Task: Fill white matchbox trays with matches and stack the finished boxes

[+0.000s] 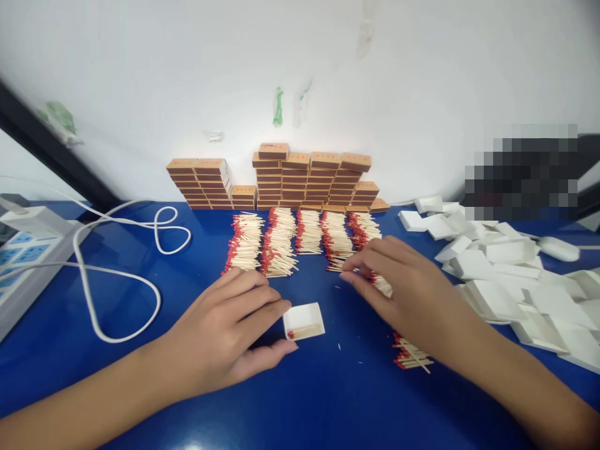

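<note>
Our left hand (239, 325) has its fingers pinched on a white tray (307, 312) on the table (300, 406); our right hand (403, 284) nearly closes its fingers beside matches (336, 237), any hold unclear. Matchboxes (294, 178) stand behind, loose trays (487, 299) crowd right, a cable (118, 341) loops left.

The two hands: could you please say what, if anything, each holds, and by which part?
The left hand holds a white tray by its left end; whether the right hand holds anything cannot be told.
</note>
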Tool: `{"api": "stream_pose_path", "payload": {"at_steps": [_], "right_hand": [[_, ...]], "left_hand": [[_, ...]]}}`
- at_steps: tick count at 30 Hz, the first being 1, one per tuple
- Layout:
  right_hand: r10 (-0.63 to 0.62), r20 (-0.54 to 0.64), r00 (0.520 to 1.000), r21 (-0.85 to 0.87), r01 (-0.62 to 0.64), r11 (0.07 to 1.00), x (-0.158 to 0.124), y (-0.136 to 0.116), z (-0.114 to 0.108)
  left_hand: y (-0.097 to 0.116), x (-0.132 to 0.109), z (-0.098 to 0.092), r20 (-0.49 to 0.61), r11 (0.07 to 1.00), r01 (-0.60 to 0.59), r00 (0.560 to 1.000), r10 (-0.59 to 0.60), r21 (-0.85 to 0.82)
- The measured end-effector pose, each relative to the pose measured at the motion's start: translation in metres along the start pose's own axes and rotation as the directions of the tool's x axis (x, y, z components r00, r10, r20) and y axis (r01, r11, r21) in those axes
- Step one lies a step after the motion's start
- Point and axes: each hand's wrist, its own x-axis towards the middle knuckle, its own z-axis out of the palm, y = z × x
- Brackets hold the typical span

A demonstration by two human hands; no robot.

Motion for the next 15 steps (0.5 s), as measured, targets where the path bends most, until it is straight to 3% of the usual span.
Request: {"api": "stream_pose_path", "payload": {"at_steps": [4, 10, 14, 15], "right_hand": [[0.020, 0.024, 1.000, -0.086, -0.018, 0.996, 0.000, 0.025, -0.001], [0.020, 0.103, 0.994, -0.078, -0.012, 0.997, 0.000, 0.025, 0.008], [0.004, 0.088, 0.996, -0.068, 0.002, 0.998, 0.000, 0.024, 0.009], [0.001, 0.078, 0.997, -0.063, 0.004, 0.998, 0.000, 0.024, 0.009]], "left_hand": [[0.000, -0.002, 0.002, 0.013, 1.000, -0.004, 1.000, 0.004, -0.021], [0.001, -0.001, -0.001, 0.037, 1.000, 0.016, 0.999, -0.016, 0.002], [0.025, 0.000, -0.018, 0.003, 0.991, 0.089, 0.996, -0.089, -0.100], [0.035, -0.002, -0.022, 0.082, 0.979, 0.153, 0.986, -0.143, -0.134]]}}
